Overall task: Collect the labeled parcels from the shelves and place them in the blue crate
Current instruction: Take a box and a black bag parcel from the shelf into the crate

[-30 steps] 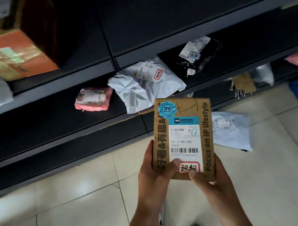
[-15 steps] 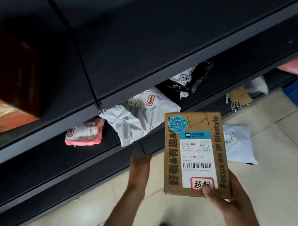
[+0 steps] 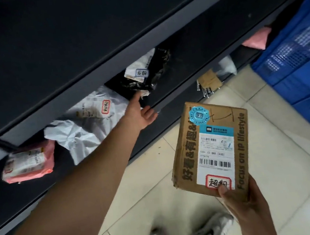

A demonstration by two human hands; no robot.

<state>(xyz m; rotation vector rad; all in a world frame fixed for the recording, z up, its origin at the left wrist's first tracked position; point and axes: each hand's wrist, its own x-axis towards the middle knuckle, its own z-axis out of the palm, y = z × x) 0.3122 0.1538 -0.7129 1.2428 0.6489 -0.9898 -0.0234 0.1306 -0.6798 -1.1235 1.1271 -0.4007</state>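
Right hand (image 3: 246, 202) holds the labeled cardboard box (image 3: 209, 149); left hand (image 3: 140, 115), fingers spread, reaches to the black parcel (image 3: 145, 77) on the shelf (image 3: 159, 38)

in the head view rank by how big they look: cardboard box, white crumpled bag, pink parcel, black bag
1. cardboard box, though it is nearest the camera
2. white crumpled bag
3. pink parcel and black bag look alike; the black one is partly hidden under the shelf.
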